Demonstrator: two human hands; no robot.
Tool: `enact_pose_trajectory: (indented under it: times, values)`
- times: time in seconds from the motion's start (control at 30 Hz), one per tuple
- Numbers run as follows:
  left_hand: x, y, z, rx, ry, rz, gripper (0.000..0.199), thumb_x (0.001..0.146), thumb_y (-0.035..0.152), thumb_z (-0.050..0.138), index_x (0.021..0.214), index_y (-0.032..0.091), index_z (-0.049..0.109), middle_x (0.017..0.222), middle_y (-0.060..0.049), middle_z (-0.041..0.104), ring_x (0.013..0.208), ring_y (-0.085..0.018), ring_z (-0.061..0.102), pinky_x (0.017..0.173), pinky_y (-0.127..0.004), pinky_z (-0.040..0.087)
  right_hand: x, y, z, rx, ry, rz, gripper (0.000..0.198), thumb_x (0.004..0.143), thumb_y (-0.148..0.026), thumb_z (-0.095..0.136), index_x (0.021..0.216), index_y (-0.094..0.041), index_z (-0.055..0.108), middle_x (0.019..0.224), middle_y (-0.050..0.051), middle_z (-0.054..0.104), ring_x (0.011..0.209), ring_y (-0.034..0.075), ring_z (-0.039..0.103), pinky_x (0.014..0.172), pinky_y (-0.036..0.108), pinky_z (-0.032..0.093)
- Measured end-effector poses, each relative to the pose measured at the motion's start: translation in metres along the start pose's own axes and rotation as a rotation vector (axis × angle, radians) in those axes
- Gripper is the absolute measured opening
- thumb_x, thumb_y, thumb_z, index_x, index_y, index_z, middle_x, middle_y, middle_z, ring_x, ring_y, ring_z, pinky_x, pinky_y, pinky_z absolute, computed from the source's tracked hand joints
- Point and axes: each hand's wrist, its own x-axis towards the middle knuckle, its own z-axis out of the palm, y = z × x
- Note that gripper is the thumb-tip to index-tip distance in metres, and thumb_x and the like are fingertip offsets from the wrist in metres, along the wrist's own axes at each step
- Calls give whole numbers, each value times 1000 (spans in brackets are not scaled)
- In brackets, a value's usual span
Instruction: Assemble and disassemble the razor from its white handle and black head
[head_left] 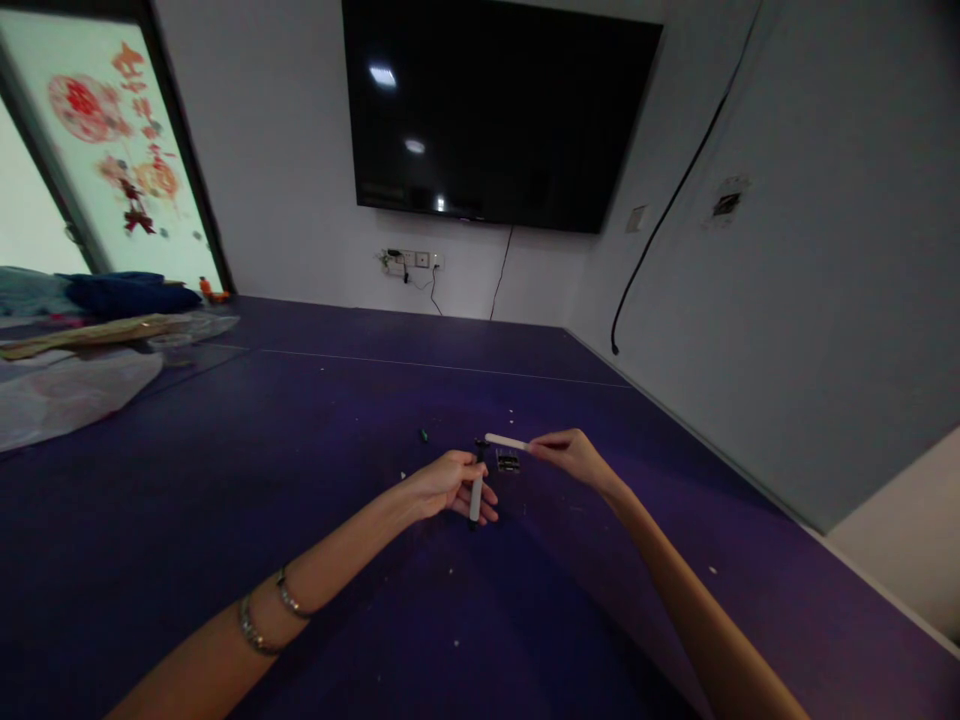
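My left hand (450, 482) holds what looks like a razor (476, 495), upright, with a grey handle and a dark head at its top. The thumb presses on the handle while the other fingers lie behind it. Pinched in the fingertips of my right hand (574, 455) is a thin, flat white stick (508, 441). Its far tip is at the razor's head; whether they touch I cannot tell. Just below the stick, a small black-and-clear packet (508, 462) lies on the purple surface (337, 560).
A small dark green object (424, 436) and several white scraps are scattered on the surface. Clear plastic sheeting (82, 395) and blue cloth (131, 293) lie at the left. A television (502, 110) hangs on the far wall; a black cable (675, 195) dangles at the right.
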Motion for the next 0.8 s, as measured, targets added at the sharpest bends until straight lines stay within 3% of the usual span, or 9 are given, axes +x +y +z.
enact_pose_trajectory:
  times: [0.1,0.3,0.43,0.53,0.67,0.8]
  values:
    - [1,0,-1,-32,-35,24,18,84,28,49,88,15,37,68,-8,65,58,-23,66,60,-38,49,0,0,-1,8,-24,-9,32,72,-41,58,78,-13,73,66,3,66,59,14,54,55,24,39]
    - [0,0,-1,-21,-50,32,17,84,28,47,90,15,37,69,-9,64,59,-24,66,57,-38,50,0,4,-6,26,90,48,33,71,-42,59,82,-14,73,73,5,69,63,16,58,59,26,43]
    - [-2,2,-1,31,-53,144,17,84,30,47,91,16,39,72,-9,65,62,-24,66,57,-37,50,1,8,-9,115,115,-3,39,74,-40,57,104,-17,66,88,5,68,71,14,59,65,26,46]
    - [0,2,0,98,39,239,17,84,31,49,91,17,40,73,-8,65,65,-21,66,57,-34,50,3,8,-6,183,97,-41,52,73,-36,59,121,-18,55,87,3,66,68,11,58,62,23,46]
    - [2,4,-2,173,135,327,17,83,31,51,91,17,44,76,-8,65,67,-19,66,59,-30,50,5,7,6,203,191,-26,48,74,-38,57,117,-16,58,75,2,63,58,11,54,50,21,44]
    - [-2,11,-4,221,108,408,16,83,29,51,91,16,46,78,-8,66,67,-18,66,59,-29,49,6,5,19,185,327,-36,42,77,-40,54,107,-13,62,71,3,62,51,10,51,46,22,43]
